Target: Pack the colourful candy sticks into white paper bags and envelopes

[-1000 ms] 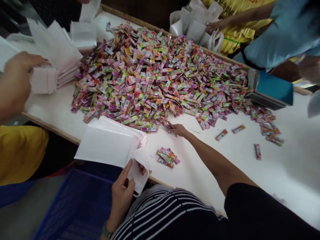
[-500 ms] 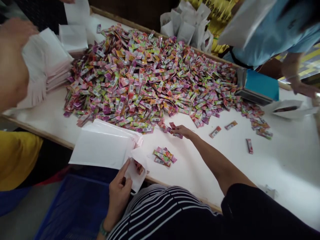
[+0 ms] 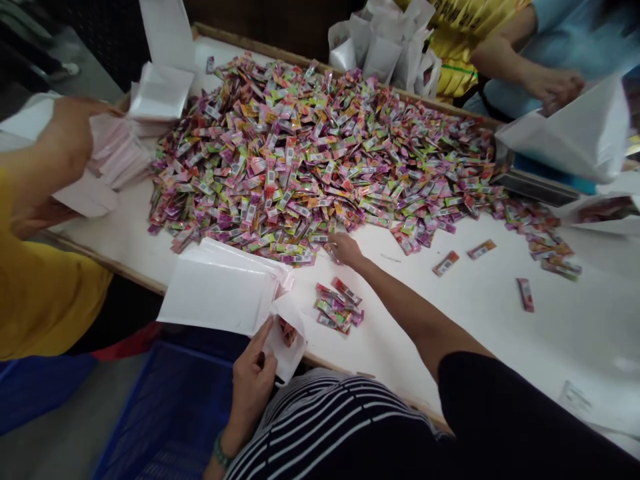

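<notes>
The narrow open pouch of smooth white material (image 3: 285, 360) is leaning at the front edge of the white table (image 3: 480, 293), close to the striped dark shirt (image 3: 320, 427), and its mouth is facing upward. Some reddish sachets (image 3: 287, 331) are showing inside. The left hand (image 3: 253, 373) is gripping the pouch at its side, with the forefinger lying along the rim; I believe this grip is serving to support the pouch and hold its mouth open.

Just beside the pouch, a small pile of flat pink, green and purple sachets (image 3: 340, 308) is lying on the table, probably placed apart so that it is not mixing with the large multicoloured heap of the same sachets (image 3: 300, 160). The right hand (image 3: 346, 251) is reaching to the near border of this heap; its fingers are bent and narrow together, but I cannot tell whether they are pinching something.

On the pouch's other side, a flat stack of white rectangular envelopes (image 3: 215, 287) is overhanging the table edge, perhaps for easy reach. Below, a blue plastic crate (image 3: 195, 363) is standing. Farther right, a co-worker's hand (image 3: 555, 87) is touching a larger white bag (image 3: 580, 133).
</notes>
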Motion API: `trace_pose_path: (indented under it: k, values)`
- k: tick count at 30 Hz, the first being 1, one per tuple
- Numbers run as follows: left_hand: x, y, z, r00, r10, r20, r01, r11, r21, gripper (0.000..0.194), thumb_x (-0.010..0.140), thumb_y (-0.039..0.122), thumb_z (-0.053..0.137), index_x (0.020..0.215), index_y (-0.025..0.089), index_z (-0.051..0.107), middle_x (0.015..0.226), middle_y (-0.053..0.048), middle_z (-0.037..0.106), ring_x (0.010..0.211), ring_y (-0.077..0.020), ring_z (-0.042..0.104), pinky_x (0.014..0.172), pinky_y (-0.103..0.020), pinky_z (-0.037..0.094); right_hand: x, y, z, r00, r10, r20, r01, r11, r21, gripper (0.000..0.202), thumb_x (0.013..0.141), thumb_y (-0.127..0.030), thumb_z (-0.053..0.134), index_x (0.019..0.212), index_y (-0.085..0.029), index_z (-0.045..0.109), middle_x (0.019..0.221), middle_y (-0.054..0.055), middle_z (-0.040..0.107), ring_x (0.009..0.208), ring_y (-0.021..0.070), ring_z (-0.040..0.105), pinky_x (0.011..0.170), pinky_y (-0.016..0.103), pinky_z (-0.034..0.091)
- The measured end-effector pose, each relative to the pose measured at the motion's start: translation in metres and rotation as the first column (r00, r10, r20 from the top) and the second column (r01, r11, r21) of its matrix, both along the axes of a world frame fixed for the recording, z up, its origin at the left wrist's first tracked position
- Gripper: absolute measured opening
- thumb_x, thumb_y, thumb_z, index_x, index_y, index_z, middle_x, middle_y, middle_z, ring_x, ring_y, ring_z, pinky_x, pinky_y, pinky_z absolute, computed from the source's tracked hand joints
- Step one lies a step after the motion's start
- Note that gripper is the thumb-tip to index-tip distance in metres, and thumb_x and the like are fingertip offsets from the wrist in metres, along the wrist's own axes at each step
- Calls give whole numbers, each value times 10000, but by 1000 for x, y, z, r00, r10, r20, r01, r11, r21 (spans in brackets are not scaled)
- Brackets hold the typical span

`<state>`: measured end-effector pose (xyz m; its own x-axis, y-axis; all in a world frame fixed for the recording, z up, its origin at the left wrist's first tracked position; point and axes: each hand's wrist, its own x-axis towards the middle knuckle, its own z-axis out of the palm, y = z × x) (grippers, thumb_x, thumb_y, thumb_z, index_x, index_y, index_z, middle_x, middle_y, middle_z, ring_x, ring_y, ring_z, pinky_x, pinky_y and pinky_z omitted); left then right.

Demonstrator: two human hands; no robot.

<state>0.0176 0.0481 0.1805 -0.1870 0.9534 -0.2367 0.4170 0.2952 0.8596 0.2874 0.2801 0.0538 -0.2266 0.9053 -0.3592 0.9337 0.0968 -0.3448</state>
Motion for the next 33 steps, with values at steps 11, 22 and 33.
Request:
trace_pose_path:
  k: [11, 22, 33]
  values:
    - [0, -2, -13, 999, -6, 36, 6, 1000, -12, 596, 690, 207, 501, 1272, 188, 629, 1304, -43, 621, 1056, -212, 632, 854, -291, 542, 10, 12, -6, 958, 160, 238, -166, 986, 5, 261, 873, -200, 518, 1086, -155, 661, 1148, 137, 637, 1050, 250, 569, 817, 313, 434]
    - [14, 4, 4, 997, -58, 41, 60, 997, -45, 595, 731, 190, 486, 1318, 177, 586, 1198, -76, 670, 554, -72, 509, 567, -208, 474, 19, -38, -3, 971, 17, 239, -23, 999, 22, 360, 988, -326, 355, 1226, -177, 579, 1163, 127, 633, 1065, 223, 577, 837, 291, 429]
    - [24, 7, 6, 997, -83, 6, 83, 997, -9, 634, 726, 177, 476, 1357, 171, 539, 1257, -78, 639, 509, -39, 432, 507, -174, 421, 14, -129, -16, 983, 134, 127, -119, 986, -120, 910, 783, -768, 479, 1503, -243, 296, 1507, 166, 355, 1337, 375, 355, 1020, 519, 355]
